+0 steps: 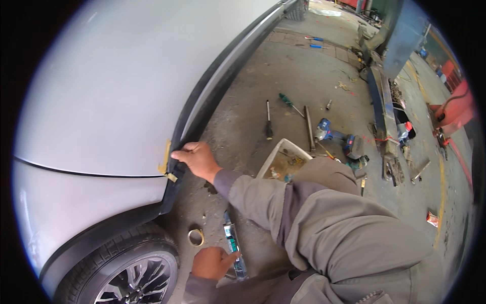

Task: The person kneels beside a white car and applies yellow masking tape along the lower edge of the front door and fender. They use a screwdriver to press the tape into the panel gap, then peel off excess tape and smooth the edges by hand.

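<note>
At frame centre-left, the right hand [195, 158] pinches the black plastic sill trim [188, 126] of the white car body [111, 91]; at the lower edge, the left hand [212, 263] closes its grip around a slim sealant tube [234, 247] on the concrete floor [283, 86]

A: The car body [101, 96] at ten o'clock looks like glossy painted metal, smooth and white. And the trim [202, 96] along its edge?

B: Matt black plastic, with yellowish paper tape [165, 159] stuck on it. At seven o'clock the tyre [121, 248] is dull ribbed rubber around a shiny metal wheel.

A: The floor [304, 81]?

B: Rough, stained concrete. The sealant tube [234, 245] at six o'clock looks like glossy plastic, the sleeves [263, 195] like coarse grey-brown cloth.
</note>
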`<action>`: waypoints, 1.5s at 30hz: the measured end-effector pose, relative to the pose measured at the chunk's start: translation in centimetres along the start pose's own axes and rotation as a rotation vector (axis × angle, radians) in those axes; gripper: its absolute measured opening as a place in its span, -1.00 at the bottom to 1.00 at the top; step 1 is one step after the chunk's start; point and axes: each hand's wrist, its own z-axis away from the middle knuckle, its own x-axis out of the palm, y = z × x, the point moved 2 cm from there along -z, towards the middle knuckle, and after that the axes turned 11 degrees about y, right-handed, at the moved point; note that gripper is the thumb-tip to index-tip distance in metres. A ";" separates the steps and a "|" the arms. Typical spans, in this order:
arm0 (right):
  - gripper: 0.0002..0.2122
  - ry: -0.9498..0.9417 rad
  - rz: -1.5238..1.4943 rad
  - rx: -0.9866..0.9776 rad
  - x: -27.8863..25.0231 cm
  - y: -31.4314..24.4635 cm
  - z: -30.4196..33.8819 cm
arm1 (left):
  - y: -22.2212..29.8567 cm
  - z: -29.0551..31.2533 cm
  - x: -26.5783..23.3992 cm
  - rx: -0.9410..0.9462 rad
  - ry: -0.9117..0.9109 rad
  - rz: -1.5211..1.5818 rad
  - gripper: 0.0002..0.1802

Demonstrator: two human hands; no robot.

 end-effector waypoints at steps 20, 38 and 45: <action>-0.62 -0.107 0.131 -0.029 -0.7 -1.1 -1.3 | 1.8 -0.5 -0.4 0.022 -0.049 0.095 -0.47; -0.58 -0.194 0.200 -0.053 -1.4 -2.1 -1.5 | -0.3 -3.8 2.0 -0.082 -0.065 0.010 -0.48; -0.61 -0.170 0.154 -0.040 -1.2 -1.3 -1.1 | -0.8 -3.8 1.8 -0.056 -0.075 0.045 -0.50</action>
